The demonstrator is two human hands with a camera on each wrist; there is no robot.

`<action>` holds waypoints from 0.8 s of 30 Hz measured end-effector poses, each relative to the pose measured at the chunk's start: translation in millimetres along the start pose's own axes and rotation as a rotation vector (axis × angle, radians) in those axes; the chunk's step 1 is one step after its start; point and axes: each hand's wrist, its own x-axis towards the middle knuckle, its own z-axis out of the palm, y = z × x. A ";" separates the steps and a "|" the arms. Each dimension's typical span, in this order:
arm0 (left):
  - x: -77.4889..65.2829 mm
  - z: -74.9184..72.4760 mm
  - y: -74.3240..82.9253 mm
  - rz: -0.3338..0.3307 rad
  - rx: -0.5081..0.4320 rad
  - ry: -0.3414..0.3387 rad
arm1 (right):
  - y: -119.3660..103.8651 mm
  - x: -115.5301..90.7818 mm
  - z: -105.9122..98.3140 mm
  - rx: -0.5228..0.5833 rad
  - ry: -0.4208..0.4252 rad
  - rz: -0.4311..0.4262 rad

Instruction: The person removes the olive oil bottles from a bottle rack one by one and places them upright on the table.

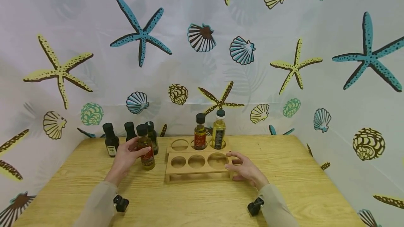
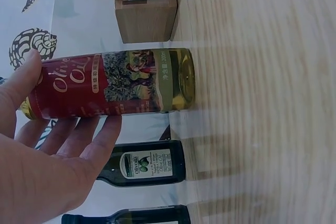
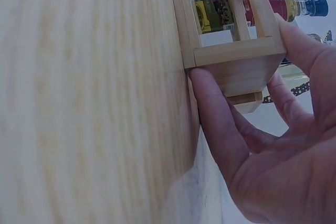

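My left hand grips a bottle of olive oil with a red label and black cap, thumb on one side and fingers on the other. It stands upright left of the wooden bottle rack; whether its base touches the table I cannot tell. My right hand holds the right end of this two-tier rack, thumb on top and fingers along its side. In the rack's back row, a red-label bottle sits in the middle hole and a yellow oil bottle in the right one.
Dark bottles stand at the back left: one outermost, one partly behind my left hand, another behind the held bottle. The wooden table meets a shell-patterned cloth at the back and sides.
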 end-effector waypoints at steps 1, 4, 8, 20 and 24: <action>0.4 -0.4 0.0 -0.006 0.006 -0.008 | 0.1 -0.3 0.0 0.001 0.003 0.001; 1.2 -1.6 1.4 -0.023 0.032 -0.027 | 0.2 -0.2 -0.4 0.005 0.009 0.004; 0.9 -3.4 3.8 -0.033 0.056 -0.044 | 0.5 -0.1 -0.5 0.006 0.009 0.007; -0.9 -6.0 5.2 -0.022 0.058 -0.054 | 1.1 0.0 0.2 0.000 0.011 0.007; -2.0 -6.7 5.4 -0.024 0.069 -0.048 | 1.8 0.0 0.2 0.002 0.012 0.008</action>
